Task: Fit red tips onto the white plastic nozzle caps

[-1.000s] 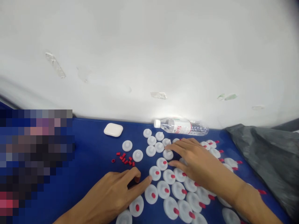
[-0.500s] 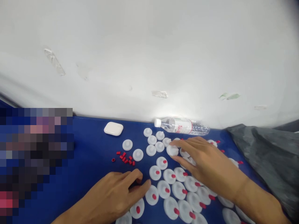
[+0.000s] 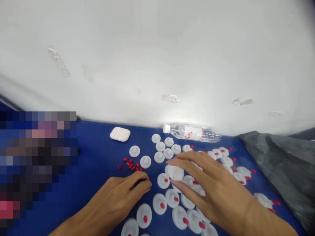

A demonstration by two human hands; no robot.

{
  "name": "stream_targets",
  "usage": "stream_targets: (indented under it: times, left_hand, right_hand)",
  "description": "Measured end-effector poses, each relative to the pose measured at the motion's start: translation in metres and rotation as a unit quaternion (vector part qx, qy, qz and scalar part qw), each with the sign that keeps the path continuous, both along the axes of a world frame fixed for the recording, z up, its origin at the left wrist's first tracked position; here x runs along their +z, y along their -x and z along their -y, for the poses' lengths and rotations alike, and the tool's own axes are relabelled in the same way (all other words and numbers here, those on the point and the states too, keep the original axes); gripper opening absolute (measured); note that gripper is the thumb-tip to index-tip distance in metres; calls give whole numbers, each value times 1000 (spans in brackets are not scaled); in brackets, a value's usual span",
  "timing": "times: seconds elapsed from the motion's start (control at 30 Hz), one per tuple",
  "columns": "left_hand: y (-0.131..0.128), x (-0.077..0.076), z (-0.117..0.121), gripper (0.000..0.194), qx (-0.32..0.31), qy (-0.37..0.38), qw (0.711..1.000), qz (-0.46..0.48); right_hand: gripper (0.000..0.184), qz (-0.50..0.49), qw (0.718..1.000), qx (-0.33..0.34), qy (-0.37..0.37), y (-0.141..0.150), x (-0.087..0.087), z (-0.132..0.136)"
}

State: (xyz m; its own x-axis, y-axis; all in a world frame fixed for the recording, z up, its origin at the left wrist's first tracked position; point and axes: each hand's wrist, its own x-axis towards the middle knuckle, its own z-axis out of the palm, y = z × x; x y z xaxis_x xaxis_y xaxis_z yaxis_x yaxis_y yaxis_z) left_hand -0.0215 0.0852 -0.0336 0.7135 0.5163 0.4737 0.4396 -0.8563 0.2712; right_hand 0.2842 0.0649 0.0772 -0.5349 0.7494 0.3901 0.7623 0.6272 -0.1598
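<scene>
My right hand grips a white plastic disc by its edge between thumb and fingers, above other discs on the blue tabletop. My left hand hovers just below a small pile of short red caps. Its thumb and index finger are slightly apart, and nothing shows between them. Up the middle lie several bare white discs with a raised centre stub. Closer to me, many discs carry a red cap on the stub, such as one disc between my hands.
A clear plastic bottle lies along the wall's foot. Left of it sits a rounded white case. Dark grey sheeting covers the right edge of the table. A blurred-out patch hides the far left.
My right hand has moved toward me with the white disc. My left hand has shifted left and slightly up, away from the capped discs toward the red caps.
</scene>
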Motion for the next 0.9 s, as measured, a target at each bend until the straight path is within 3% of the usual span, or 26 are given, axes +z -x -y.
stream_targets:
  times: [0.1, 0.2, 0.4, 0.57, 0.9]
  left_hand:
    - [0, 3, -1, 37, 10, 11, 1000, 27]
    - [-4, 17, -5, 37, 33, 25, 995, 96]
    - [-13, 43, -4, 26, 87, 120, 960, 239]
    - [-14, 41, 4, 27, 55, 182, 946, 264]
    - [-13, 34, 11, 35, 65, 113, 973, 189]
  right_hand:
    - [26, -4, 1000, 29, 12, 6, 4, 0]
    - [30, -3, 999, 48, 8, 13, 5, 1]
    - [30, 18, 999, 37, -4, 25, -1, 4]
    - [28, 33, 999, 37, -4, 30, -5, 5]
    - [41, 15, 999, 27, 21, 24, -14, 13]
